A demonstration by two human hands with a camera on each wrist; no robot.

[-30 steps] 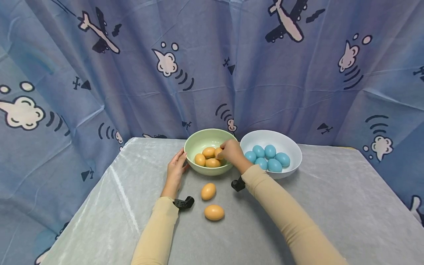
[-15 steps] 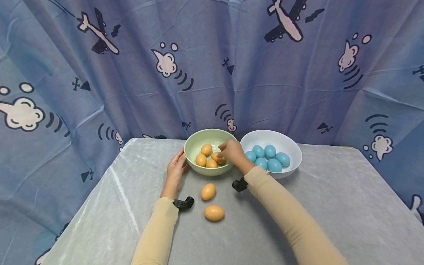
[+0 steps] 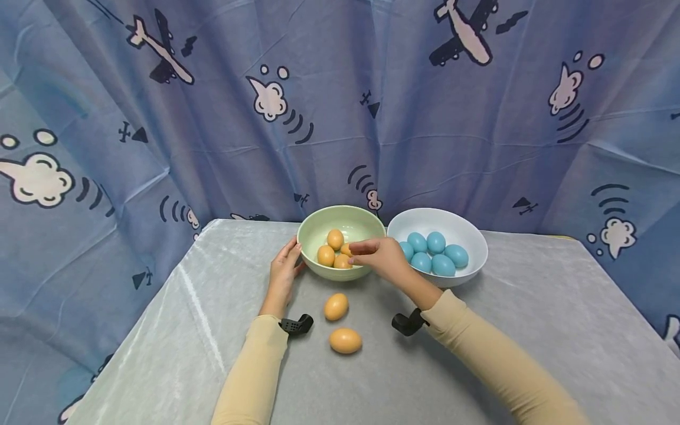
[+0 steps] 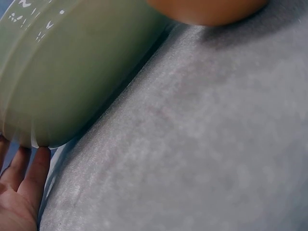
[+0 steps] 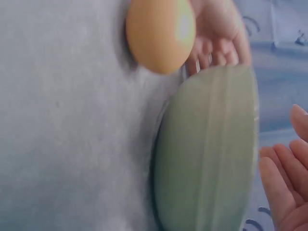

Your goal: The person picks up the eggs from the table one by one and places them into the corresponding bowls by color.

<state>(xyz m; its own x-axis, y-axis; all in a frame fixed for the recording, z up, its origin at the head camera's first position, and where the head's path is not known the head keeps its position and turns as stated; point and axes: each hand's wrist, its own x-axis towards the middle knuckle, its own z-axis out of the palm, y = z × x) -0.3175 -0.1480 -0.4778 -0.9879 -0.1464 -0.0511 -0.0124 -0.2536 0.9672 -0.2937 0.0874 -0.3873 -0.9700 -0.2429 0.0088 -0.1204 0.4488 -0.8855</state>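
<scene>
Several orange-brown eggs (image 3: 326,255) lie in the green bowl (image 3: 340,214). My left hand (image 3: 283,273) touches the bowl's left side, its thumb by the rim; in the left wrist view, straight fingertips (image 4: 42,156) meet the outer wall. Over the bowl's right rim, my right hand (image 3: 383,254) has its fingers extended and holds nothing. The right wrist view shows its fingers (image 5: 276,183) spread beside the rim. Two more orange-brown eggs, one nearer the bowl (image 3: 336,307) and one closer to me (image 3: 345,341), rest on the table in front of it.
A white bowl (image 3: 425,215) with several blue eggs (image 3: 443,265) stands just right of the green one. Both bowls sit near the back of the cloth-covered table (image 3: 531,319). Behind them hangs a blue patterned curtain (image 3: 329,147).
The eggs in the green bowl have shifted. My right hand has released an egg there, drawn back toward the right and straightened its fingers. My left hand remains at the bowl.
</scene>
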